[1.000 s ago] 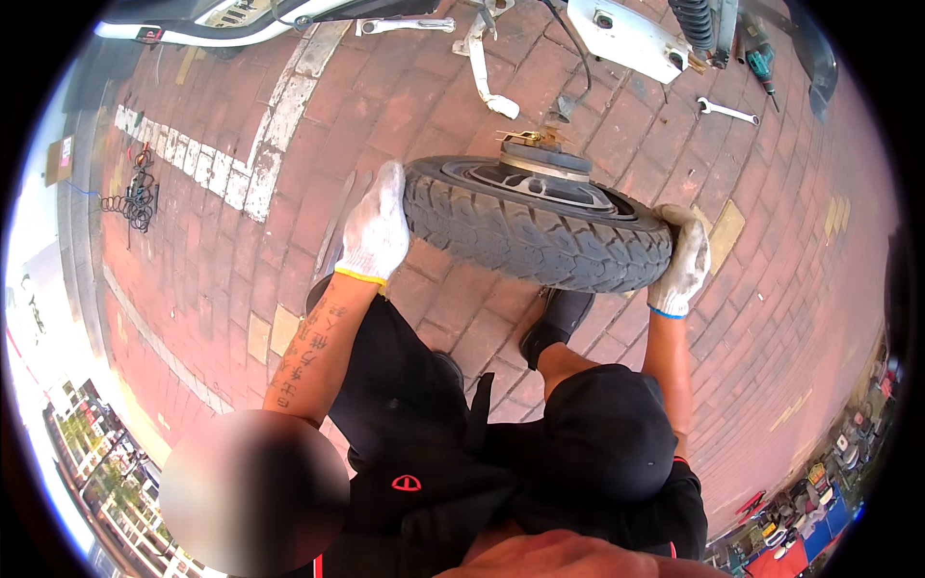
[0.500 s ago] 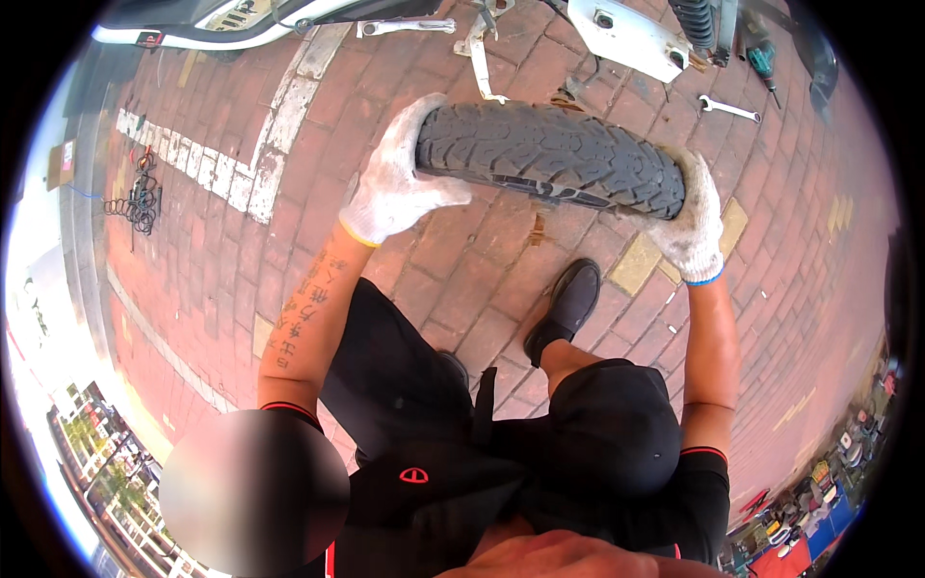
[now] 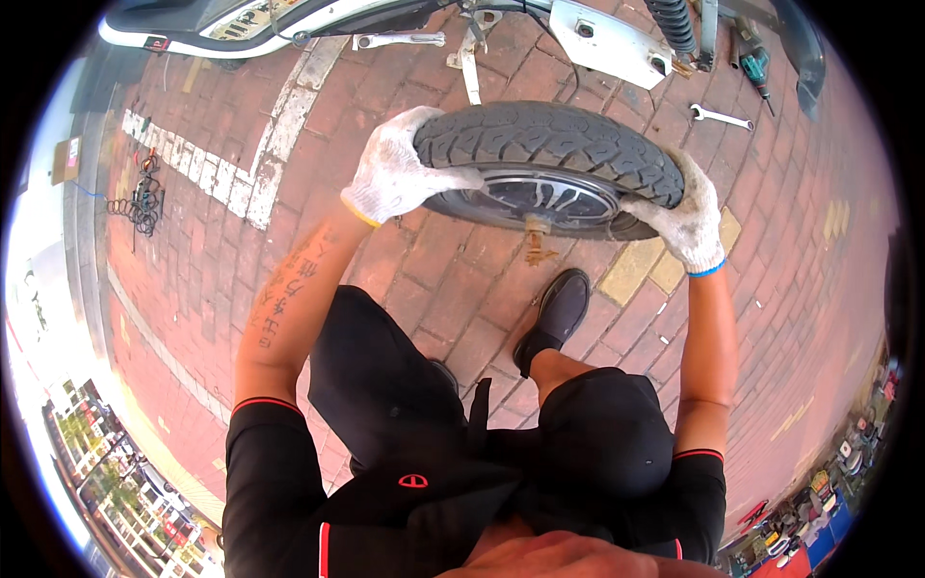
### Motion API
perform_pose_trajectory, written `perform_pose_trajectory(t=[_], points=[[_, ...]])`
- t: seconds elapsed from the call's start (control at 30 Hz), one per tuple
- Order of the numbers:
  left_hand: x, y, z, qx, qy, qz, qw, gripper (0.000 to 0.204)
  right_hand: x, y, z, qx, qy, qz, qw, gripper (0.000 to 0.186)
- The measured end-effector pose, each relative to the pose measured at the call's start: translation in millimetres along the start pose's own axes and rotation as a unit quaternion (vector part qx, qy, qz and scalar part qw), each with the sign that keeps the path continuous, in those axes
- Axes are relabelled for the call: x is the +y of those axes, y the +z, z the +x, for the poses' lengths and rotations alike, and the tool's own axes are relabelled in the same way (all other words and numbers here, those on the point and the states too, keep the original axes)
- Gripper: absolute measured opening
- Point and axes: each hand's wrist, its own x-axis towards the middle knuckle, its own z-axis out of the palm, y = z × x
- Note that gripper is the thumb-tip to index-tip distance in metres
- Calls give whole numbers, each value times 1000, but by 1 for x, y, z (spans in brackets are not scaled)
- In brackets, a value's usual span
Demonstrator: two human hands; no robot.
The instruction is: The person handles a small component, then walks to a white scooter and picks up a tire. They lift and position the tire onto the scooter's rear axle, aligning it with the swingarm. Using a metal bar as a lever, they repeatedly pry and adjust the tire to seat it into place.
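Between my two gloved hands is a black scooter wheel [image 3: 549,144] with a treaded tyre and a dark spoked hub, raised off the brick paving and tilted so part of its side face shows. My left hand [image 3: 397,166], in a soiled white knit glove, grips the tyre's left end, its thumb lying along the near side. At the right end my right hand [image 3: 689,214], gloved the same way, is closed round the tyre with the thumb at the rim. An axle end with a brownish tab [image 3: 537,246] sticks out of the hub. The fingers behind the tyre are hidden.
Beyond the wheel stands a white scooter [image 3: 231,39] with a white swingarm plate [image 3: 609,40] and a coil spring [image 3: 672,24]. On the paving lie a combination wrench [image 3: 723,118], a green power drill [image 3: 756,69] and a coiled hose [image 3: 145,197]. Assorted tools [image 3: 819,506] sit at lower right.
The wheel has tipped so its spoked side face and axle now show, where mostly tread was seen before. Both hands keep their hold, and my left forearm has swung outward slightly.
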Motion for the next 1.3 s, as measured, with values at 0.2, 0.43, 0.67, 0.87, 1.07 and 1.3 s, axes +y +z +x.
perform_pose_trajectory(t=[0.2,0.43,0.67,0.87,1.07,1.3], points=[[7,1,-30,-60,-96,-96,989,72,-7,13,-18,-62,87,121,987,81],[-31,8,3,-57,-106,-49,992,77,31,34,20,-68,80,201,974,100],[-31,-1,56,-142,-152,-59,976,84,83,36,77,-109,81,232,963,112],[-38,-2,69,-165,-188,-154,956,81,65,31,91,-140,91,264,950,107],[-53,2,82,-189,-168,-266,930,81,76,34,105,-149,77,339,926,92],[-67,3,91,-210,-164,-246,932,78,90,29,130,-209,108,351,906,76]])
